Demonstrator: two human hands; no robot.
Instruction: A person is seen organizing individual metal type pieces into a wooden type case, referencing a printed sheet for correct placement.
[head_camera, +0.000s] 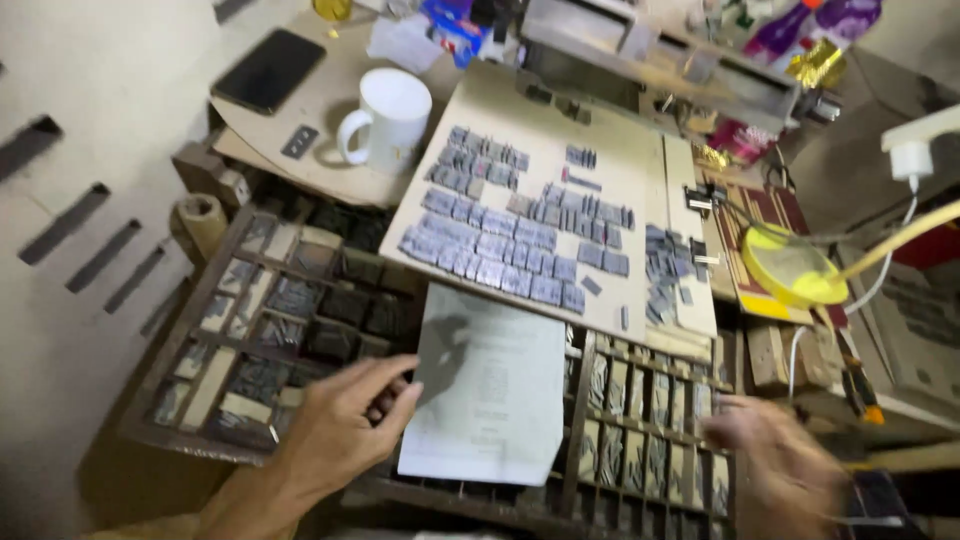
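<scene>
The left hand (345, 425) comes in from the lower left of the frame, fingers loosely spread and half curled, holding nothing. Its fingertips hover just beside the left edge of a printed paper sheet (490, 390), and whether they touch it cannot be told. The sheet lies lower centre, draped over the divide between two wooden type cases, its top edge tucked against the board above it.

The right hand (775, 465) sits in the lower right of the frame, blurred by motion. How far it is open cannot be told, and nothing can be made out in it. It hangs over the right type case (650, 410), a tray of narrow upright compartments filled with metal type, well to the right of the sheet.

Under the left hand lies the left type case (290, 310), with wider square compartments, some holding dark type and some pale.

Above the sheet, in the centre of the frame, a pale board (610, 110) carries rows of set metal type blocks (510, 245), with a smaller loose cluster toward its right edge.

In the upper left, on the tabletop (320, 100), stand a white mug (385, 120) and, beside it, a dark phone (268, 70) lying flat. At the right edge of the frame a yellow round magnifier lamp (795, 270) reaches in on its arm.
</scene>
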